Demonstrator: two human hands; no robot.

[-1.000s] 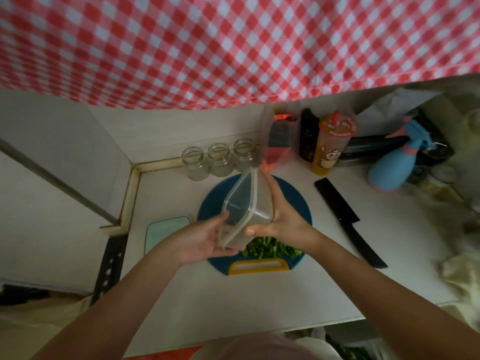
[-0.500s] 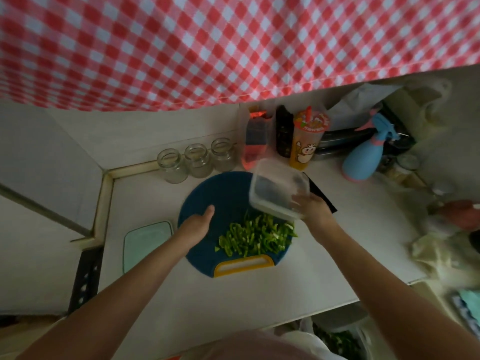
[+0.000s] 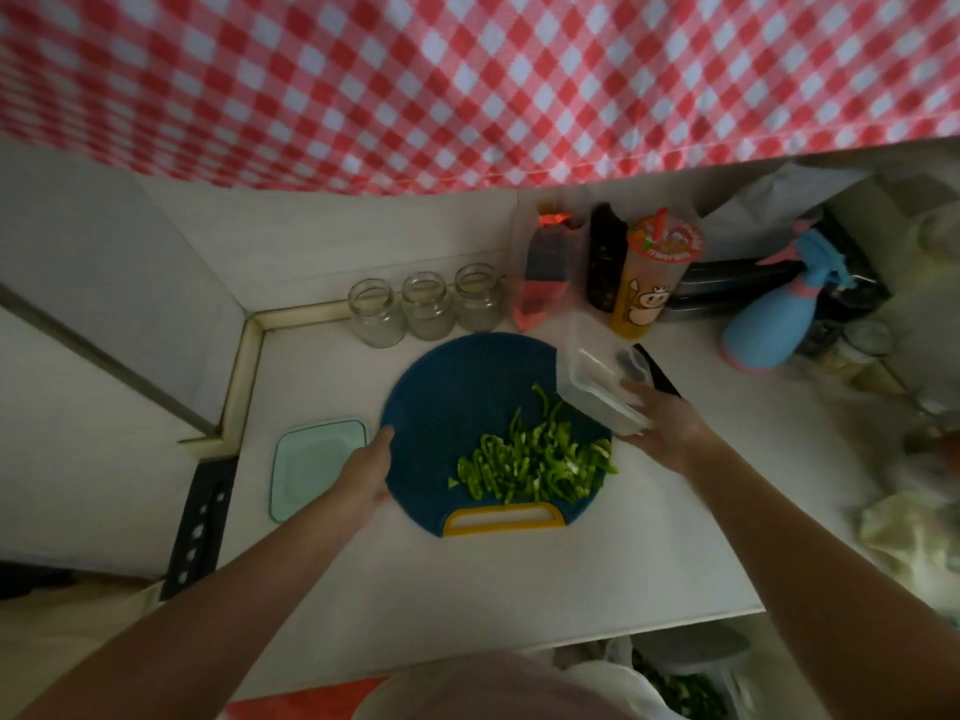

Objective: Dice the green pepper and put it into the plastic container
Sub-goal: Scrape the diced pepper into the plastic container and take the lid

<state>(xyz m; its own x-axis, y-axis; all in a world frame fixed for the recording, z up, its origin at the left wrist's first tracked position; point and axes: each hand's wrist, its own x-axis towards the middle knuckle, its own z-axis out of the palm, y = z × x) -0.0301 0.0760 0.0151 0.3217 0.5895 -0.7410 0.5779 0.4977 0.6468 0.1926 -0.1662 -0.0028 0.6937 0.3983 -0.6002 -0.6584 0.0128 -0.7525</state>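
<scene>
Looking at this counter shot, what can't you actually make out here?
Head view, the knife: mostly hidden behind the plastic container and the right hand.
The left hand: its back hides the fingers, so any grip on the cutting board is unclear.
Right edge: a blurred object, unidentifiable.
Bottom edge: a bag of greens, cut off.
</scene>
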